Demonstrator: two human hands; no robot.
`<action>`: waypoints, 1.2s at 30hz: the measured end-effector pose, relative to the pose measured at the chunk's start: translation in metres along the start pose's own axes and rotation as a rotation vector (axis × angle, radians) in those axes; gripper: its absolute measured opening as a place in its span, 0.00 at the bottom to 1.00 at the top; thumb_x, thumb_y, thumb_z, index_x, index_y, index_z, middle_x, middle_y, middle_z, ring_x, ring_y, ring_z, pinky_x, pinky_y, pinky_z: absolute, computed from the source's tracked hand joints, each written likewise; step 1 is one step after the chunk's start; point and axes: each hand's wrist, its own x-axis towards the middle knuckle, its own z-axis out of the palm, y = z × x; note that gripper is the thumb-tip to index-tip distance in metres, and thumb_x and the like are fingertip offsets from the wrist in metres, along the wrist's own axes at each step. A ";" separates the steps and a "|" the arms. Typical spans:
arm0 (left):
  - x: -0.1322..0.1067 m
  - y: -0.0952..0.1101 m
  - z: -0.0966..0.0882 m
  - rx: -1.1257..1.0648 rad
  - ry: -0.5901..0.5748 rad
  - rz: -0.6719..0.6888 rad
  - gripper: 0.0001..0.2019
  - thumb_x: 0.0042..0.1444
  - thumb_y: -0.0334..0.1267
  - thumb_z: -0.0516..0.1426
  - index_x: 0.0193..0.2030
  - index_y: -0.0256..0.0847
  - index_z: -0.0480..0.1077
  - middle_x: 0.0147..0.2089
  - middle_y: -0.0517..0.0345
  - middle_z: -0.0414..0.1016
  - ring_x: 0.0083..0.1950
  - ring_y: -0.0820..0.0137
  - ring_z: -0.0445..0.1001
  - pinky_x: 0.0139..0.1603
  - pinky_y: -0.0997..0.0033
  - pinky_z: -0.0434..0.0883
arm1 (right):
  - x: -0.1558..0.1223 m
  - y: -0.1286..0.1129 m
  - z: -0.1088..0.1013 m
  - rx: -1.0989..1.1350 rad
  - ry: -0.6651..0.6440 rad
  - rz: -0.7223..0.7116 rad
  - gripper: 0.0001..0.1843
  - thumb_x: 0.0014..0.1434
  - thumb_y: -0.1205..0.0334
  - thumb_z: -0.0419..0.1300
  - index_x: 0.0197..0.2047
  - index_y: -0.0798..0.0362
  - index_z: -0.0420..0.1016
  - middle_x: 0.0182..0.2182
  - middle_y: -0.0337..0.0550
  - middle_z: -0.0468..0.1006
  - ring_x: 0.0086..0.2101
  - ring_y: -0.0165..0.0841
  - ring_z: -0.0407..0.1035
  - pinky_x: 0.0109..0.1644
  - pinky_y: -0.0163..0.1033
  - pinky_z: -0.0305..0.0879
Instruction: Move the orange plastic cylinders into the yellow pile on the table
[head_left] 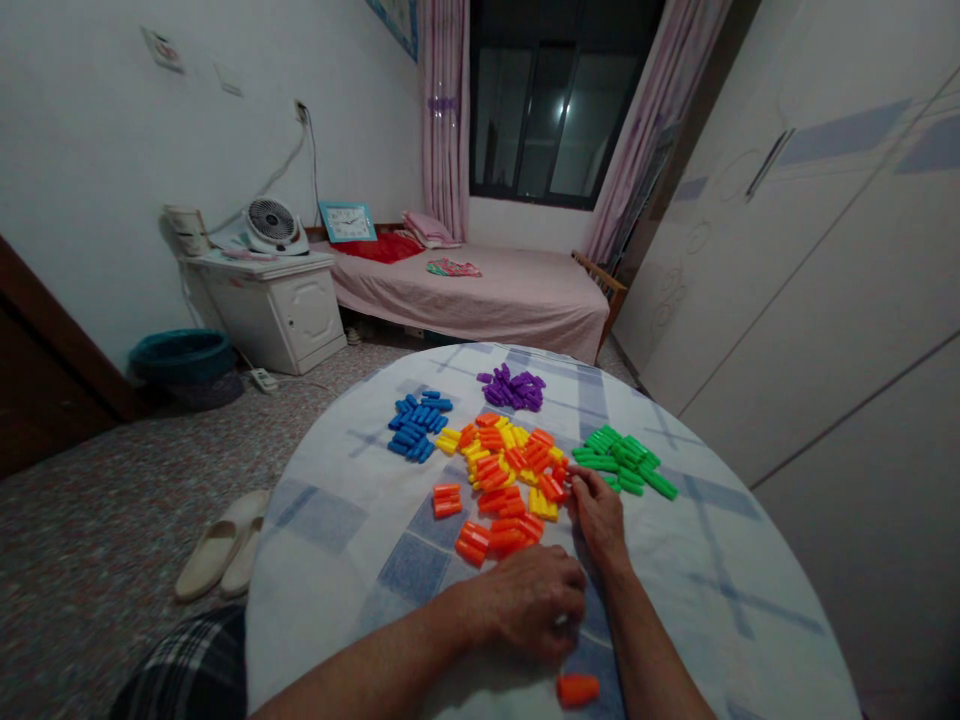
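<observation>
My left hand is over the near part of the table, its fingers curled in; whatever they may hold is hidden. Just below it lies a single orange plastic piece. To the right, the fingertips of my right hand pinch a small orange plastic piece at the edge of the mixed pile. Yellow pieces lie among the orange ones there. Several orange clusters sit closer to me, beyond my left hand. The pieces are small and tube-like; their exact kind is unclear.
Blue pieces lie at the left, purple pieces at the back and green pieces at the right. A checked cloth covers the round table. Beyond stand a bed, a white cabinet and a wardrobe.
</observation>
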 end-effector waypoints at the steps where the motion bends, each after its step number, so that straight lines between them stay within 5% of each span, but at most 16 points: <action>1: 0.000 0.000 -0.003 -0.013 0.019 -0.024 0.06 0.51 0.39 0.58 0.34 0.40 0.73 0.42 0.55 0.72 0.43 0.68 0.69 0.43 0.70 0.64 | 0.000 0.000 0.000 -0.002 -0.011 0.011 0.20 0.48 0.49 0.56 0.37 0.55 0.78 0.31 0.45 0.79 0.30 0.36 0.70 0.31 0.37 0.65; 8: -0.002 0.005 -0.002 -0.191 -0.099 0.086 0.13 0.44 0.42 0.64 0.38 0.41 0.73 0.43 0.58 0.70 0.44 0.69 0.69 0.43 0.73 0.65 | -0.001 -0.002 0.000 0.014 -0.032 0.052 0.21 0.48 0.50 0.56 0.38 0.55 0.78 0.28 0.44 0.78 0.27 0.34 0.69 0.28 0.37 0.63; 13: -0.001 0.001 0.009 -0.117 -0.079 -0.037 0.06 0.53 0.33 0.55 0.36 0.40 0.73 0.39 0.57 0.70 0.39 0.72 0.69 0.40 0.75 0.66 | -0.001 -0.003 0.000 0.007 -0.030 0.041 0.21 0.47 0.49 0.56 0.37 0.55 0.78 0.28 0.44 0.78 0.29 0.35 0.69 0.29 0.37 0.63; 16: 0.003 -0.003 0.004 -0.079 0.059 -0.134 0.08 0.56 0.29 0.52 0.37 0.39 0.72 0.40 0.54 0.71 0.40 0.72 0.69 0.41 0.74 0.68 | -0.001 -0.003 -0.001 -0.006 -0.025 0.026 0.20 0.47 0.49 0.56 0.36 0.54 0.78 0.30 0.45 0.79 0.31 0.36 0.70 0.31 0.37 0.64; 19: 0.003 -0.013 -0.007 -0.053 0.326 -0.246 0.14 0.54 0.25 0.50 0.44 0.40 0.70 0.48 0.52 0.70 0.49 0.69 0.69 0.49 0.69 0.69 | -0.001 -0.003 -0.001 0.005 -0.034 0.017 0.20 0.48 0.50 0.55 0.37 0.54 0.78 0.32 0.46 0.79 0.31 0.36 0.71 0.33 0.38 0.65; 22: -0.004 -0.028 -0.019 0.051 0.597 -0.426 0.17 0.55 0.27 0.51 0.51 0.43 0.67 0.56 0.51 0.64 0.58 0.65 0.63 0.57 0.60 0.65 | -0.001 0.000 0.000 0.010 -0.046 0.026 0.21 0.49 0.50 0.55 0.39 0.55 0.77 0.31 0.45 0.79 0.31 0.36 0.71 0.34 0.39 0.65; 24: -0.011 -0.039 -0.029 0.128 0.662 -0.562 0.15 0.56 0.30 0.52 0.50 0.42 0.67 0.54 0.51 0.66 0.56 0.64 0.64 0.57 0.60 0.65 | 0.000 0.001 0.000 -0.008 -0.048 0.039 0.22 0.49 0.50 0.54 0.40 0.55 0.77 0.32 0.45 0.79 0.31 0.36 0.71 0.34 0.39 0.65; 29: -0.025 -0.045 -0.052 0.249 0.448 -0.694 0.08 0.58 0.35 0.50 0.41 0.42 0.69 0.42 0.54 0.70 0.45 0.67 0.70 0.47 0.66 0.69 | 0.000 0.000 0.000 -0.030 -0.038 0.041 0.22 0.48 0.49 0.54 0.39 0.55 0.77 0.33 0.47 0.79 0.33 0.38 0.71 0.33 0.39 0.65; 36: -0.032 -0.023 -0.060 0.330 0.178 -0.718 0.14 0.52 0.45 0.58 0.44 0.42 0.70 0.43 0.49 0.70 0.43 0.60 0.71 0.42 0.61 0.70 | 0.000 -0.002 0.000 -0.036 -0.026 0.016 0.20 0.47 0.50 0.55 0.37 0.54 0.78 0.30 0.45 0.79 0.31 0.36 0.70 0.32 0.38 0.64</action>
